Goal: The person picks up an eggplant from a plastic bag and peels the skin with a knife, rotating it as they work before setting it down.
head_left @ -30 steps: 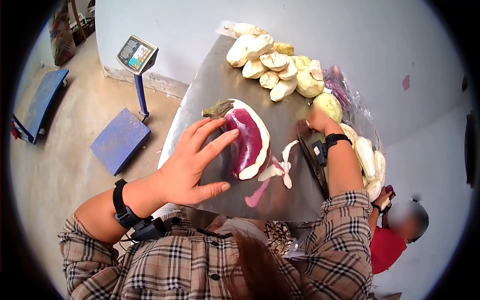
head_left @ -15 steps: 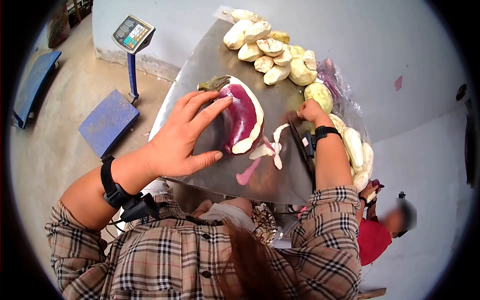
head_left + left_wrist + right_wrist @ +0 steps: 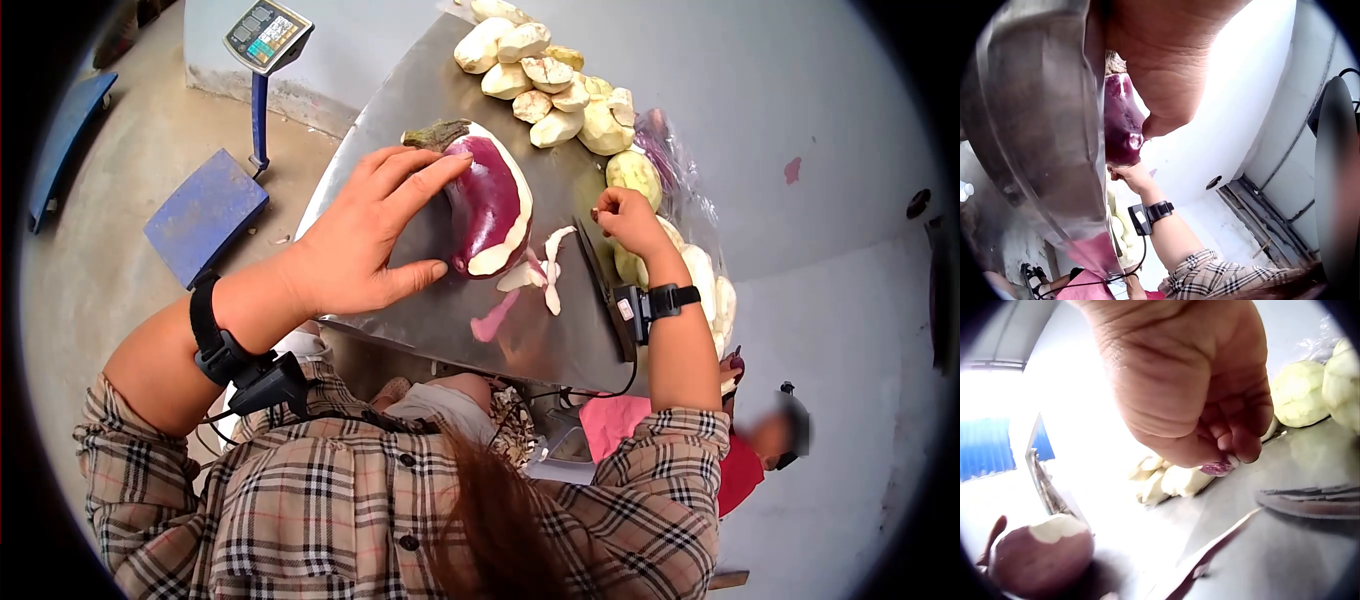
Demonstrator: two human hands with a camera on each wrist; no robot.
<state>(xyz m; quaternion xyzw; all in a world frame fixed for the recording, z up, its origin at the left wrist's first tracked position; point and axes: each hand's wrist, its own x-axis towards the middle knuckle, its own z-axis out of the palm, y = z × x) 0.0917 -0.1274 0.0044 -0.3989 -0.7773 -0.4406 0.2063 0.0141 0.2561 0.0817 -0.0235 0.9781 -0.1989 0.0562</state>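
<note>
A large purple eggplant [image 3: 488, 205] with a pale peeled band and a brown-green stem lies on the metal tabletop [image 3: 395, 150]. My left hand [image 3: 370, 225] rests its extended fingertips on the eggplant's near side, thumb spread apart. My right hand [image 3: 632, 218] hovers above the tabletop beside the peeled eggplants, its fingers curled. The right wrist view shows its thumb and fingertips pinching a small purple-and-white scrap [image 3: 1215, 468]. Below that hand lies a long dark blade [image 3: 1310, 503]. Pale peel strips [image 3: 552, 272] and a pinkish peel [image 3: 492, 317] lie between eggplant and blade.
Several peeled eggplants [image 3: 565, 95] are heaped along the table's far edge, with a clear plastic bag [image 3: 675, 165] behind. A blue platform scale [image 3: 207, 215] stands on the floor at left. Another person in red [image 3: 742, 475] is at right. A pink cloth [image 3: 610, 425] hangs near my right sleeve.
My right hand has risen from beside the blade, uncovering more of it. The left hand has stayed on the eggplant. The head view has shifted, and the pink cloth now shows more.
</note>
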